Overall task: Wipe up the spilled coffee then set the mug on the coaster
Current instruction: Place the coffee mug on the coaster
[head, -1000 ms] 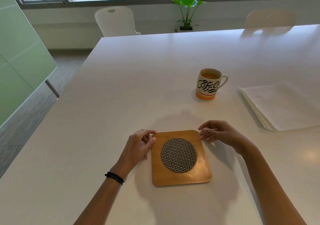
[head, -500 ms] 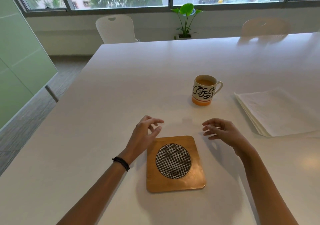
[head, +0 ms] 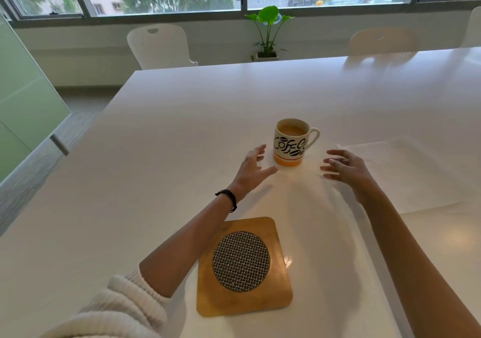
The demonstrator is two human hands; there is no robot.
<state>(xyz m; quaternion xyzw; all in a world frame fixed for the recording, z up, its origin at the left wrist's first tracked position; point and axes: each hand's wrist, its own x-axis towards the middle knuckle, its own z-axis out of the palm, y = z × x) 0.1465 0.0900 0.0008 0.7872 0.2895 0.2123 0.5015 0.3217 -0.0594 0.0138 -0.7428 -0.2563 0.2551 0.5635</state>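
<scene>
A white mug (head: 291,143) with black lettering and an orange base stands upright on the white table (head: 161,139), holding brown coffee, its handle to the right. My left hand (head: 253,167) hovers open just left of the mug, fingers spread, not touching it. Open as well, my right hand (head: 345,167) is to the mug's right, above the near corner of a stack of white paper napkins (head: 416,171). The square wooden coaster (head: 243,266) with a woven round centre lies close to me, below both hands. I see no spilled coffee on the table.
White chairs (head: 160,46) stand at the table's far side, one on the left and others (head: 382,41) to the right. A potted green plant (head: 268,32) sits under the windows. Green glass panels (head: 23,103) line the left wall.
Both hands have left the coaster and moved forward to either side of the mug. The camera has tilted, so the coaster sits lower in view.
</scene>
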